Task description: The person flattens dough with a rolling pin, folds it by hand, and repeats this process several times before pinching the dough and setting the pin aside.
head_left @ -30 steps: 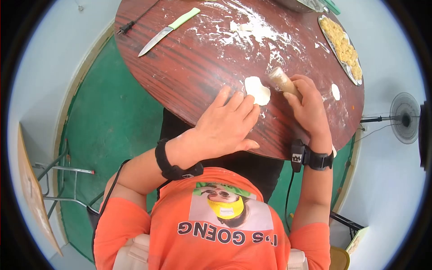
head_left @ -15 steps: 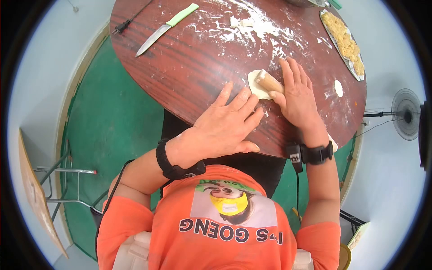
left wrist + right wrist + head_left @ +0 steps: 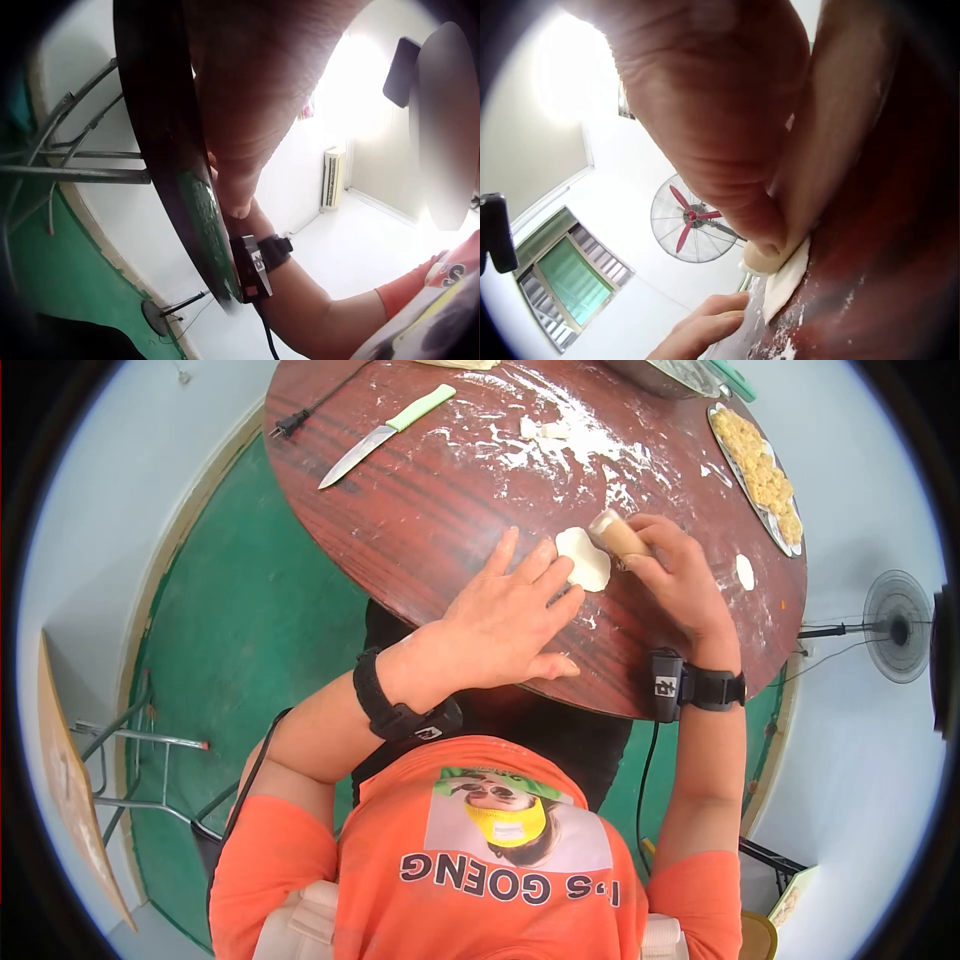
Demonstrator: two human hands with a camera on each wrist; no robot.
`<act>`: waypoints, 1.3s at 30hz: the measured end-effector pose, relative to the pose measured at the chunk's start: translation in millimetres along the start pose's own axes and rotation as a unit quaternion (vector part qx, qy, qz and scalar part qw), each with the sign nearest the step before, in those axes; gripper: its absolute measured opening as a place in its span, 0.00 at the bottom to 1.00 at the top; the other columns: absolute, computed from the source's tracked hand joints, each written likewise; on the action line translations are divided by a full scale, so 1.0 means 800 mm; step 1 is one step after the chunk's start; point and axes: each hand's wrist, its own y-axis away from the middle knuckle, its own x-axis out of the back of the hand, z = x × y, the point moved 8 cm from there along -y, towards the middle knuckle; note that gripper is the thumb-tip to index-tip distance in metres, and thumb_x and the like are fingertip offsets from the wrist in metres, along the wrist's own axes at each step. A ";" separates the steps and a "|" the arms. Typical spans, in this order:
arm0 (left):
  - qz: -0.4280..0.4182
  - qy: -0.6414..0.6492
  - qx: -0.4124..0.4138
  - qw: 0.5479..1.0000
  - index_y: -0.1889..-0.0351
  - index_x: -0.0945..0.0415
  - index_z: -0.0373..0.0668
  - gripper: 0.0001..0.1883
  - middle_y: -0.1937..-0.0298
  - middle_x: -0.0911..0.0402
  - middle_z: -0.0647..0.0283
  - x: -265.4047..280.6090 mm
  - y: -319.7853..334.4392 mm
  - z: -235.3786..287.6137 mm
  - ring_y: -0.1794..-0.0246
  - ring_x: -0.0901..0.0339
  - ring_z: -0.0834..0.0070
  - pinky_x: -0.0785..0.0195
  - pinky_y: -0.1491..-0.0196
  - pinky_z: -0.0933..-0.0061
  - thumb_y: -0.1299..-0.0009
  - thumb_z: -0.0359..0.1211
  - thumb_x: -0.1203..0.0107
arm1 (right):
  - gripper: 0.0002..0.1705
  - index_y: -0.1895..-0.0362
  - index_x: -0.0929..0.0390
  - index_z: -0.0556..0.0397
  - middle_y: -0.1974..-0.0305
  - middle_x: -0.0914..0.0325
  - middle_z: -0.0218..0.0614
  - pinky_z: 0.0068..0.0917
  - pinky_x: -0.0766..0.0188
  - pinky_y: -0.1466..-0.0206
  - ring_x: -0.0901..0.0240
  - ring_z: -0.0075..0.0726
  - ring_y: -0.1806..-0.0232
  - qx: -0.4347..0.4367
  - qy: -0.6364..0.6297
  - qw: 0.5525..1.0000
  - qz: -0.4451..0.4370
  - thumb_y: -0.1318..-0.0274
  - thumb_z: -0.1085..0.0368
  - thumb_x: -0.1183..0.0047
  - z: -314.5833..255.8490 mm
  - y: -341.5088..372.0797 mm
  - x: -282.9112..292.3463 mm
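A thin white dough wrapper [image 3: 585, 562] lies on the dark red table between the two hands. In the head view the left hand [image 3: 510, 618] is spread with its fingers straight, fingertips at the wrapper's left edge. The right hand [image 3: 688, 575] grips a short wooden rolling pin [image 3: 622, 538], whose floury end is at the wrapper's right edge. Up close in the right wrist view, the thumb [image 3: 761, 229] presses along the pin, and a corner of the dough sticks out below it. The left wrist view shows mostly the underside of the left hand and the table edge.
A green-handled knife [image 3: 390, 435] and a power plug [image 3: 287, 426] are on the left. Flour and small dough pieces [image 3: 543, 429] lie farther back. On the right sit a plate of yellow food [image 3: 755, 465] and a small white dough disc [image 3: 745, 572]. A metal bowl [image 3: 672, 376] stands behind.
The right hand rolled the pin onto the wrapper, fingers extended, then drew it back to the right edge and curled round it again. The left hand has barely moved.
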 end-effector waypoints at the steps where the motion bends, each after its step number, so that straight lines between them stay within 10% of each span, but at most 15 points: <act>1: -0.009 0.005 0.002 1.000 0.43 0.30 0.38 0.38 0.41 0.33 0.51 -0.001 0.001 0.001 0.34 0.43 0.54 0.56 0.32 0.39 0.44 0.56 0.39 | 0.12 0.64 0.23 0.65 0.52 0.24 0.45 0.36 0.32 0.45 0.28 0.49 0.48 -0.018 -0.028 0.999 0.012 0.53 0.70 0.41 0.002 0.002 0.007; 6: 0.007 0.017 -0.011 1.000 0.45 0.29 0.36 0.38 0.42 0.32 0.50 0.003 0.009 0.008 0.34 0.42 0.54 0.55 0.32 0.39 0.44 0.56 0.40 | 0.14 0.61 0.24 0.64 0.51 0.25 0.48 0.37 0.33 0.43 0.30 0.53 0.47 0.029 0.064 0.997 -0.008 0.51 0.69 0.41 -0.031 0.029 -0.007; 11: 0.034 0.036 -0.022 0.999 0.46 0.29 0.35 0.38 0.43 0.31 0.50 0.004 0.011 0.007 0.36 0.39 0.53 0.54 0.33 0.39 0.45 0.56 0.39 | 0.44 0.33 0.44 0.52 0.32 0.46 0.48 0.50 0.48 0.32 0.48 0.57 0.31 0.047 0.294 0.955 0.000 0.52 0.53 0.39 -0.037 0.035 -0.047; 34: 0.033 0.029 -0.005 0.999 0.48 0.29 0.37 0.34 0.43 0.32 0.54 0.003 0.012 0.005 0.35 0.39 0.58 0.53 0.33 0.38 0.45 0.53 0.37 | 0.15 0.61 0.23 0.63 0.48 0.25 0.46 0.37 0.33 0.43 0.30 0.52 0.45 0.044 0.063 0.997 0.015 0.55 0.70 0.38 -0.026 0.002 -0.010; 39: 0.023 0.043 0.000 0.999 0.48 0.29 0.37 0.34 0.43 0.32 0.55 0.004 0.012 0.005 0.35 0.39 0.58 0.54 0.33 0.38 0.45 0.52 0.37 | 0.38 0.31 0.44 0.51 0.32 0.44 0.50 0.52 0.47 0.33 0.47 0.62 0.32 0.058 0.302 0.951 0.026 0.43 0.55 0.46 -0.015 -0.003 -0.039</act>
